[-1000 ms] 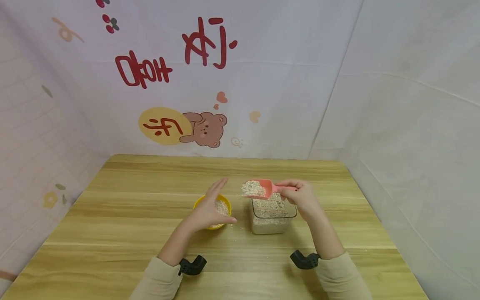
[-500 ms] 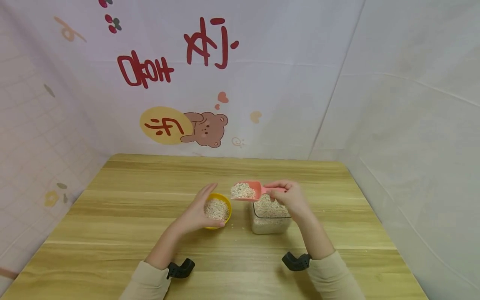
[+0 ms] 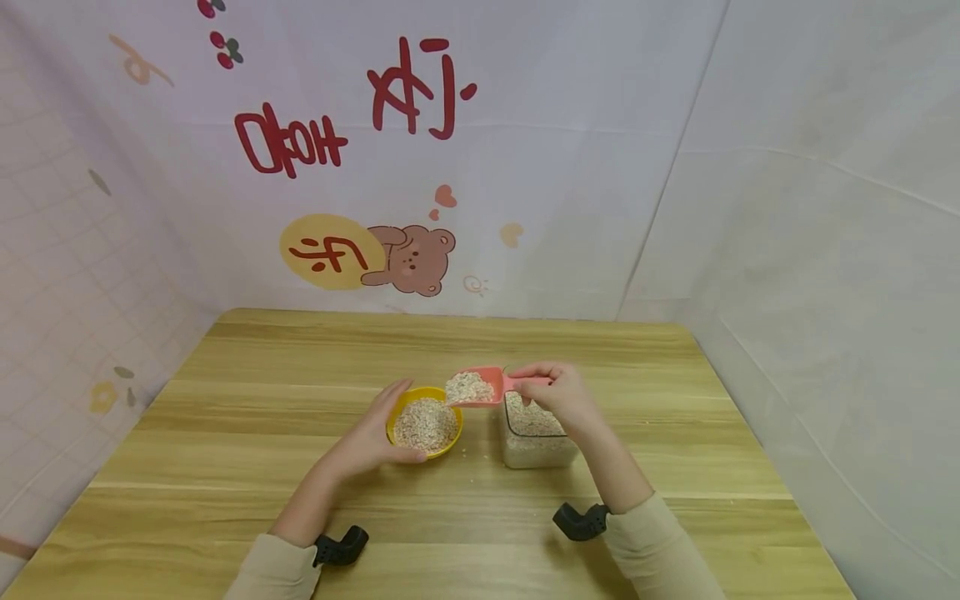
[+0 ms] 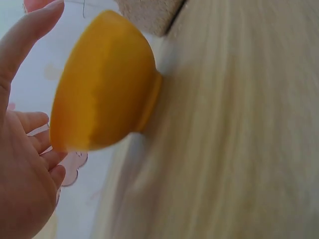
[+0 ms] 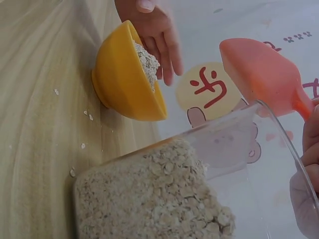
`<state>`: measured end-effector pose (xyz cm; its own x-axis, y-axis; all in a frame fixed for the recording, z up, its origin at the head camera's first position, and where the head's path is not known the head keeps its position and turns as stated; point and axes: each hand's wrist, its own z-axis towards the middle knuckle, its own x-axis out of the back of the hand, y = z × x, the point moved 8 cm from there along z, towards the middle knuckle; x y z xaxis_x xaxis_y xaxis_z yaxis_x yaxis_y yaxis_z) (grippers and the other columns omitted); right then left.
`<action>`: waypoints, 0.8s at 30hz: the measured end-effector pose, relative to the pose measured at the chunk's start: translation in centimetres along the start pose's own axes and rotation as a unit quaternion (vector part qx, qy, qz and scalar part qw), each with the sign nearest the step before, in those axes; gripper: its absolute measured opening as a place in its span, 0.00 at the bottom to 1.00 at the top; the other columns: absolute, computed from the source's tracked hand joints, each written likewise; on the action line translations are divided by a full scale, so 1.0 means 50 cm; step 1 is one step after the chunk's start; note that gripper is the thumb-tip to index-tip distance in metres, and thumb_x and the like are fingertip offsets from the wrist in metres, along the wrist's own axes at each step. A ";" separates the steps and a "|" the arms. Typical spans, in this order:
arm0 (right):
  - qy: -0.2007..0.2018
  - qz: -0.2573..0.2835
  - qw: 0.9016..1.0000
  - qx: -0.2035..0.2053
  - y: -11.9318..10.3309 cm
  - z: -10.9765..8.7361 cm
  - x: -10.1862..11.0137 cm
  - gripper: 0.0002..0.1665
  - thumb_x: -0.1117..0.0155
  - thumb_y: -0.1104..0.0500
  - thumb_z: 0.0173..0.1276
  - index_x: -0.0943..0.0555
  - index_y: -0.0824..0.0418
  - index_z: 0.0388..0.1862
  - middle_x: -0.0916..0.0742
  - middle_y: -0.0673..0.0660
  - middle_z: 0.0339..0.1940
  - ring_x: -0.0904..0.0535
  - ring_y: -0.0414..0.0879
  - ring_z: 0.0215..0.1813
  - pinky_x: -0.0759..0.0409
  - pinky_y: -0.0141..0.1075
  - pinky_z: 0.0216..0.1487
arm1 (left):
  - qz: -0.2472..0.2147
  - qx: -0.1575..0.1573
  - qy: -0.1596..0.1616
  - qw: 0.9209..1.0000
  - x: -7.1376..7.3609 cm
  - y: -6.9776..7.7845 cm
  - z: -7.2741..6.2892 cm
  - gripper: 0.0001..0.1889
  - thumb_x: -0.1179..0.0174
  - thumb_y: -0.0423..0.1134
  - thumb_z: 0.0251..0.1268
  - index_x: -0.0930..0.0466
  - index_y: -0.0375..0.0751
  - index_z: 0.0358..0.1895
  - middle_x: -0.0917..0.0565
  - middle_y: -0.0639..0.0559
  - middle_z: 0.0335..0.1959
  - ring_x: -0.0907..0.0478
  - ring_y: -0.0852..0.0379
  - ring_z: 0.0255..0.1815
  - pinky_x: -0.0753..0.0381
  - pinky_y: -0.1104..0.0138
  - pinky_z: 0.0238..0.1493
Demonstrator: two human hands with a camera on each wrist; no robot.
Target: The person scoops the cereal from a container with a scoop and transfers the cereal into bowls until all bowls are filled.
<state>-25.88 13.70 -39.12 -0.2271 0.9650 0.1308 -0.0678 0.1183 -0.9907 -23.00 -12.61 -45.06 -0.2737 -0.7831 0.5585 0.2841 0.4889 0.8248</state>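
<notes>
My right hand (image 3: pixel 562 400) grips the handle of a pink scoop (image 3: pixel 491 379), which carries a heap of oat flakes (image 3: pixel 468 387). The scoop's front edge overlaps the right rim of a yellow bowl (image 3: pixel 430 392) of oats in the head view. In the right wrist view, the scoop (image 5: pixel 264 69) is raised above the bowl's level and looks nearly level. My left hand (image 3: pixel 367 437) is at the bowl's left side, thumb and fingers spread around it. Seen from the left wrist, the thumb stands apart from the bowl (image 4: pixel 104 89), with the fingertips close to its rim.
A clear square container (image 3: pixel 538 454) with oats inside stands right of the bowl, partly under my right hand. Several loose flakes (image 5: pixel 83 146) lie on the wooden table (image 3: pixel 480 533) between them. A printed cloth (image 3: pixel 540 167) hangs behind the table.
My right hand has carried the loaded scoop left, from over the container to the bowl's right rim. My left hand has drawn back left, uncovering more of the bowl.
</notes>
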 end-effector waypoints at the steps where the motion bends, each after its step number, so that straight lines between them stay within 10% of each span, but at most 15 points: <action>1: 0.001 -0.003 1.000 -0.002 0.001 0.002 -0.002 0.12 0.34 0.66 0.60 0.15 0.69 0.42 0.18 0.57 0.18 0.36 0.40 0.17 0.44 0.30 0.19 | 0.001 0.004 0.000 1.000 0.001 -0.007 -0.001 0.62 0.22 0.55 0.36 0.52 0.45 0.76 0.52 0.39 0.76 0.55 0.37 0.74 0.50 0.36 0.64; 24: -0.001 -0.184 0.983 -0.019 0.001 0.032 -0.025 0.09 0.29 0.48 0.54 0.12 0.44 0.35 0.15 0.52 0.21 0.23 0.49 0.31 0.29 0.38 0.33 | -0.008 0.034 -0.035 0.999 -0.008 -0.055 0.002 0.62 0.21 0.49 0.38 0.54 0.39 0.76 0.51 0.35 0.74 0.55 0.35 0.73 0.50 0.36 0.64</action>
<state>-27.18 12.14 -39.29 -0.1954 0.8547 0.4809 -0.1098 0.4683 -0.8768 -23.78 -13.60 -47.55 -0.3412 -0.7636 0.5481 0.2169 0.5034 0.8364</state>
